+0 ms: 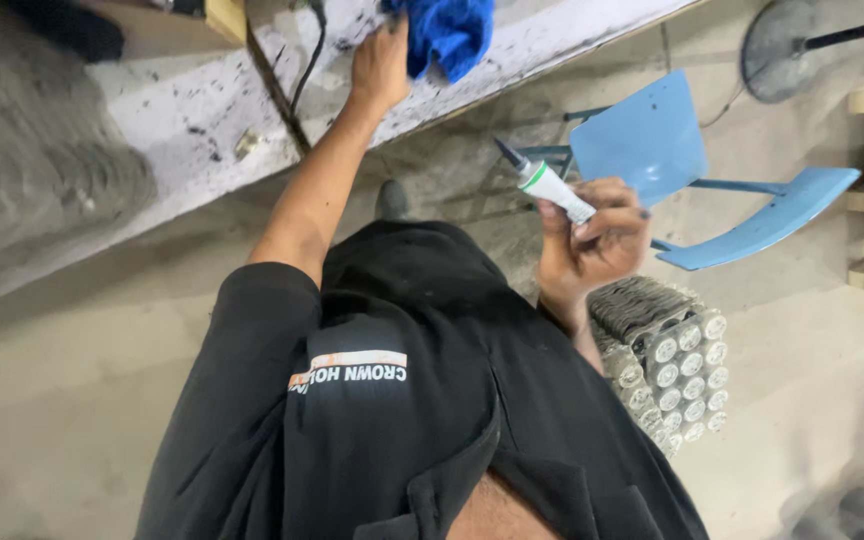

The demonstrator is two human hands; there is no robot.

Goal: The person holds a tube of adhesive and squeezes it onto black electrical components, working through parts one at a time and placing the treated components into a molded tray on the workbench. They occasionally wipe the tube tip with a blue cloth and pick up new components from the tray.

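The long white bench (202, 120) is stained with black. On it the left hand (380, 68) presses flat beside a soft blue cloth (447, 35). The right hand (592, 240) curls tight round a small white tube (550, 186); it looks light and squashy, best held round its middle

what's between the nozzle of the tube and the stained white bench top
Nothing visible. The tube sits in the right hand, nozzle aimed toward the white bench top, with open air between. The left hand touches the blue cloth.
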